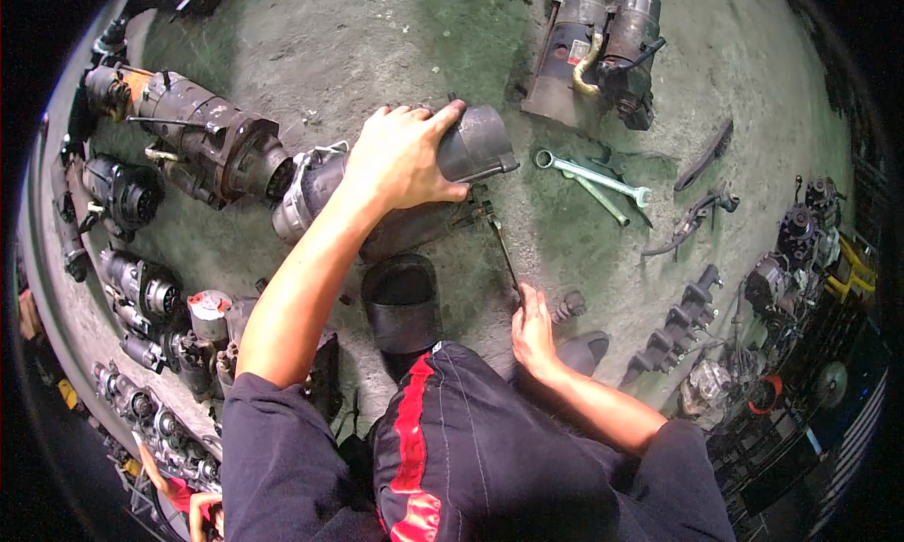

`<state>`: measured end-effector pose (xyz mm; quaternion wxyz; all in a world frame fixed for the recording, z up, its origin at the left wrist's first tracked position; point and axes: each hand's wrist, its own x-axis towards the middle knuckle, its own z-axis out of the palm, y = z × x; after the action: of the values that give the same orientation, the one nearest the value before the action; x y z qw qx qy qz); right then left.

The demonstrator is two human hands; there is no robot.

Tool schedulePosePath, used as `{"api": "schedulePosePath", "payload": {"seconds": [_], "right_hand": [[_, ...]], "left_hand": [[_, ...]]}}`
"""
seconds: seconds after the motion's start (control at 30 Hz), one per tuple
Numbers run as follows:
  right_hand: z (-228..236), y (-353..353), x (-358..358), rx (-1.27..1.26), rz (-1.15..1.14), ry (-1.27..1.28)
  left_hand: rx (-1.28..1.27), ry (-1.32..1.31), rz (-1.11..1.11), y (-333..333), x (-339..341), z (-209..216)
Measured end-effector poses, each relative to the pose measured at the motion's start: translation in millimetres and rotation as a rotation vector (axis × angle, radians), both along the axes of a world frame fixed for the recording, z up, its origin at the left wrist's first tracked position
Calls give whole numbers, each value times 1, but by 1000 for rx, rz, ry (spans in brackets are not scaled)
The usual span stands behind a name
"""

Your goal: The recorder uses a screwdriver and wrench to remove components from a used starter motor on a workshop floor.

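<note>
Bare floor (330, 57) opens beyond the motor (478, 145), a wrench (593, 177) near its right edge.

I take the central motor (482, 142) as my landmark. My left hand (405, 161) is on top of it; my right hand (533, 330) is to its near right, at the near end of a rod (508, 258) whose far end reaches its near right edge. Just beside its left end I see a second motor (193, 118); beyond it to the right, a third motor (570, 57). On the floor (358, 52) to its right, a wrench (607, 184) lies partly over a bar (605, 205), and a curved strip (704, 156) lies farther right. On its near side is a shoe (403, 307).
</note>
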<state>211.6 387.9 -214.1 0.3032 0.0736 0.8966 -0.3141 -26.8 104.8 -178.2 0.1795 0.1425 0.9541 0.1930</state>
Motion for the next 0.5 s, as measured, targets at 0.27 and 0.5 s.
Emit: {"api": "schedulePosePath", "payload": {"seconds": [0.27,0.5], "right_hand": [[-2,-12,-3,11,-24,-14],[-2,-9,-1,-31,-62,13]], "left_hand": [[7,-14,-6,1,-1,1],[15,20,-1,-1,0,-2]]}}
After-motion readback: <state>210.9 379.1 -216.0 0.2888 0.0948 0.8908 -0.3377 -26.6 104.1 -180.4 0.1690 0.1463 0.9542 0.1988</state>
